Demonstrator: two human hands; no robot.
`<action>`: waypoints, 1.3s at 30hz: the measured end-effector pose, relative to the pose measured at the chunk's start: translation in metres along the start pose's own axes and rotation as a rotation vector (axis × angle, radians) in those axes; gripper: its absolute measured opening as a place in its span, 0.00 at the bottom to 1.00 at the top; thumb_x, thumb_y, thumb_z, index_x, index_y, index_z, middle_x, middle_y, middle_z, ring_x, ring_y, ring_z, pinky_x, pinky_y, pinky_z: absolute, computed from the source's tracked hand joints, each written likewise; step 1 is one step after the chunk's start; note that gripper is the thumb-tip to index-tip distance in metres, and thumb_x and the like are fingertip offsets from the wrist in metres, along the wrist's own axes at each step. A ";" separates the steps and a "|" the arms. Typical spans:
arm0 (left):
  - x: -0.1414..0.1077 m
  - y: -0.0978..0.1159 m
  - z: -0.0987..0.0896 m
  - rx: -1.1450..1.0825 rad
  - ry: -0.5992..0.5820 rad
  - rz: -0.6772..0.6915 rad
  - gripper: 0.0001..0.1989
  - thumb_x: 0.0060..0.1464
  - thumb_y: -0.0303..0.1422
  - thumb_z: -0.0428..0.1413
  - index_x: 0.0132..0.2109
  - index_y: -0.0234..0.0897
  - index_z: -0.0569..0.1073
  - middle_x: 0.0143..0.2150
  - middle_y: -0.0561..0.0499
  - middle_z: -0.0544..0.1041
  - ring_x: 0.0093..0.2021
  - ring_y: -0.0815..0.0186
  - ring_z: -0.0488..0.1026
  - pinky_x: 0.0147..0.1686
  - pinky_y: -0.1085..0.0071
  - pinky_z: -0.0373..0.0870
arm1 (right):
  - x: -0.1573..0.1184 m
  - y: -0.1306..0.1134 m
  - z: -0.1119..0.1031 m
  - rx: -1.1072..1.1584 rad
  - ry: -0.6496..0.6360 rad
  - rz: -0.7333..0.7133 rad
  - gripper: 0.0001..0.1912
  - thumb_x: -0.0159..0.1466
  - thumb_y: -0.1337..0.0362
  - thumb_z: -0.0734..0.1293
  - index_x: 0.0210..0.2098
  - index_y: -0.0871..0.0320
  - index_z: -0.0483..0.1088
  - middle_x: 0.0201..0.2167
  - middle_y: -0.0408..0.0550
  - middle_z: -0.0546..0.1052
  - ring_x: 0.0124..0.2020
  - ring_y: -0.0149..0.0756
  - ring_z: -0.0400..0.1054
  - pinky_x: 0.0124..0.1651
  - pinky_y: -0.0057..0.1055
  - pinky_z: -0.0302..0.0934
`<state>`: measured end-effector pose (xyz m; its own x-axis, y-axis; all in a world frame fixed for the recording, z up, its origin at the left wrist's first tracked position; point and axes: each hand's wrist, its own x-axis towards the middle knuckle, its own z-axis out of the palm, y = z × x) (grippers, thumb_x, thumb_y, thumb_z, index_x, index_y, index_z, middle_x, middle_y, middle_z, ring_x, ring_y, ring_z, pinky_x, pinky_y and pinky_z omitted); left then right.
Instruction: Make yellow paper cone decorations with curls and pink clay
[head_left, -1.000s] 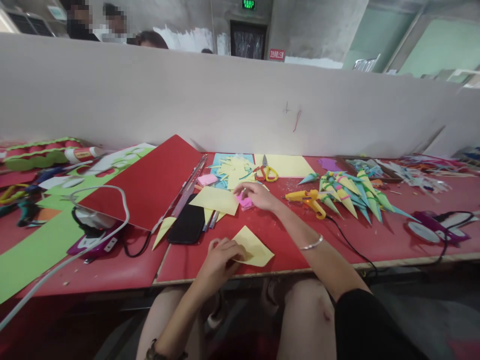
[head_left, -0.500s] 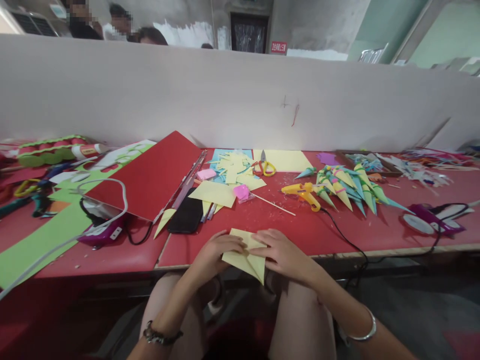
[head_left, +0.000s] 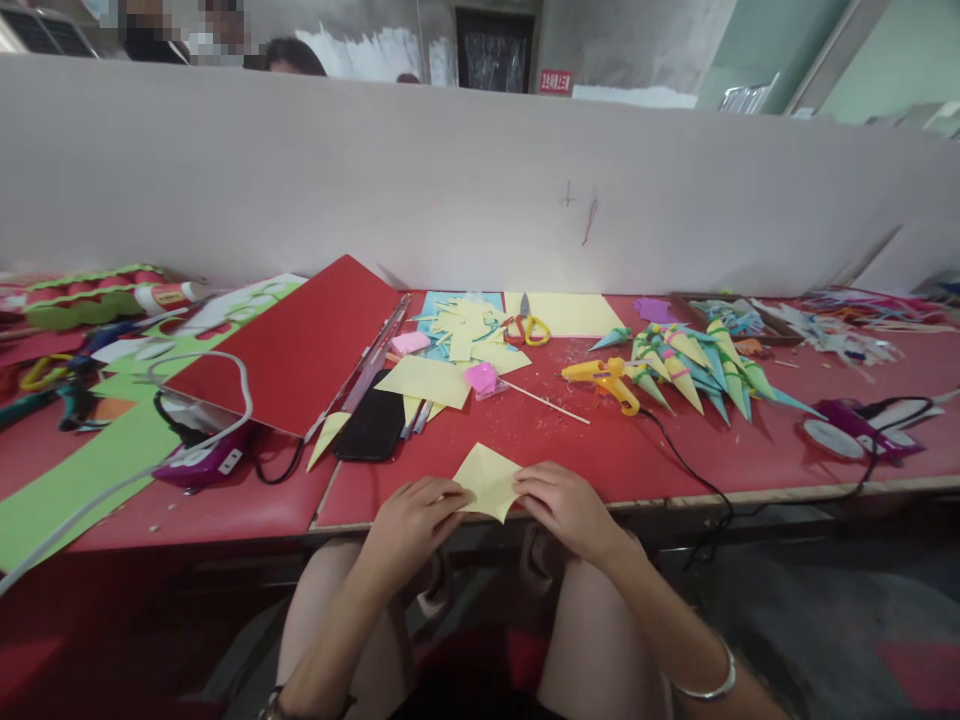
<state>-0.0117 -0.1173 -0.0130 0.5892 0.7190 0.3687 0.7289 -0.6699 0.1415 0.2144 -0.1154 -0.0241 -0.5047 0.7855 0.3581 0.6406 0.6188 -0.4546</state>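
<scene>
Between my two hands is a creased sheet of pale yellow paper [head_left: 487,478], one corner pointing away from me over the red table's front edge. My left hand [head_left: 416,512] pinches its left corner. My right hand [head_left: 562,503] pinches the right corner, fingers closed on it. Beyond the sheet lie a black phone [head_left: 371,425], another yellow paper piece [head_left: 426,382] and a pink item [head_left: 482,379] beside a thin stick [head_left: 547,402].
A yellow glue gun [head_left: 604,376] with a black cord lies right, beside a pile of paper cones [head_left: 686,370]. Scissors [head_left: 531,325] rest near yellow paper scraps [head_left: 466,330]. Left are a large red folder [head_left: 289,345] and a purple power strip [head_left: 202,458]. A white partition [head_left: 450,180] stands behind.
The yellow paper has turned and opened flatter, its lower point no longer hanging as far down. My fingers have shifted from lying over it to pinching its left and right corners.
</scene>
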 end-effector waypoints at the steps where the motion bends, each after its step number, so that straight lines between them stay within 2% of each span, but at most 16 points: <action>1: -0.001 -0.001 0.001 -0.009 0.021 -0.007 0.10 0.56 0.31 0.48 0.37 0.40 0.74 0.34 0.52 0.77 0.34 0.68 0.72 0.33 0.73 0.63 | 0.001 0.001 0.000 0.036 0.013 0.028 0.09 0.62 0.68 0.60 0.36 0.58 0.71 0.38 0.47 0.75 0.40 0.33 0.66 0.43 0.28 0.59; 4: -0.003 -0.001 0.004 0.008 0.081 -0.073 0.14 0.58 0.34 0.46 0.32 0.40 0.74 0.31 0.53 0.77 0.32 0.69 0.71 0.33 0.71 0.60 | 0.005 0.002 0.001 0.089 0.028 0.112 0.09 0.61 0.67 0.60 0.31 0.59 0.71 0.34 0.47 0.74 0.37 0.33 0.66 0.41 0.27 0.59; 7: -0.002 0.000 0.005 0.046 0.129 -0.167 0.15 0.57 0.35 0.47 0.25 0.38 0.72 0.27 0.55 0.76 0.30 0.69 0.69 0.37 0.67 0.55 | 0.013 0.001 0.001 0.116 0.030 0.183 0.10 0.61 0.66 0.60 0.28 0.59 0.71 0.30 0.45 0.73 0.34 0.31 0.66 0.38 0.26 0.58; 10: -0.001 0.000 0.006 0.054 0.120 -0.210 0.15 0.56 0.35 0.48 0.23 0.37 0.69 0.23 0.55 0.74 0.28 0.69 0.67 0.38 0.66 0.53 | 0.020 0.000 0.000 0.107 0.014 0.226 0.11 0.62 0.65 0.60 0.25 0.59 0.70 0.27 0.44 0.71 0.30 0.30 0.65 0.35 0.25 0.57; 14: 0.000 -0.002 0.006 0.054 0.090 -0.264 0.15 0.54 0.36 0.50 0.22 0.36 0.67 0.22 0.55 0.72 0.27 0.69 0.66 0.37 0.66 0.51 | 0.026 -0.002 0.005 -0.025 0.022 0.311 0.12 0.60 0.65 0.61 0.22 0.60 0.67 0.24 0.43 0.68 0.27 0.29 0.62 0.32 0.24 0.54; 25: 0.006 0.002 0.006 0.054 -0.003 -0.411 0.14 0.54 0.36 0.49 0.23 0.36 0.66 0.21 0.56 0.71 0.27 0.68 0.66 0.37 0.65 0.48 | 0.029 -0.005 0.016 -0.402 -0.007 0.323 0.12 0.62 0.64 0.59 0.23 0.58 0.64 0.24 0.44 0.70 0.30 0.34 0.61 0.32 0.28 0.48; 31: 0.008 -0.002 0.004 -0.003 -0.143 -0.470 0.12 0.55 0.36 0.48 0.26 0.37 0.67 0.23 0.56 0.72 0.29 0.66 0.67 0.36 0.66 0.48 | 0.031 -0.005 0.018 -0.476 -0.061 0.335 0.10 0.62 0.66 0.58 0.25 0.58 0.65 0.26 0.45 0.70 0.31 0.34 0.62 0.32 0.30 0.47; 35: 0.011 -0.006 0.003 -0.026 -0.204 -0.418 0.07 0.55 0.34 0.47 0.36 0.39 0.69 0.26 0.55 0.74 0.30 0.65 0.69 0.37 0.65 0.50 | 0.031 -0.006 0.019 -0.484 -0.067 0.354 0.10 0.63 0.64 0.58 0.26 0.58 0.65 0.27 0.46 0.70 0.33 0.36 0.62 0.33 0.30 0.48; 39: 0.013 -0.007 0.000 -0.038 -0.204 -0.323 0.10 0.57 0.31 0.44 0.39 0.40 0.70 0.30 0.51 0.77 0.33 0.63 0.70 0.38 0.64 0.50 | 0.032 -0.009 0.017 -0.486 -0.098 0.381 0.09 0.63 0.63 0.58 0.28 0.58 0.66 0.29 0.48 0.71 0.34 0.38 0.63 0.34 0.32 0.49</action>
<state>-0.0085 -0.1033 -0.0090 0.3911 0.9138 0.1095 0.8772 -0.4061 0.2561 0.1824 -0.0954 -0.0225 -0.2250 0.9616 0.1570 0.9645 0.2427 -0.1039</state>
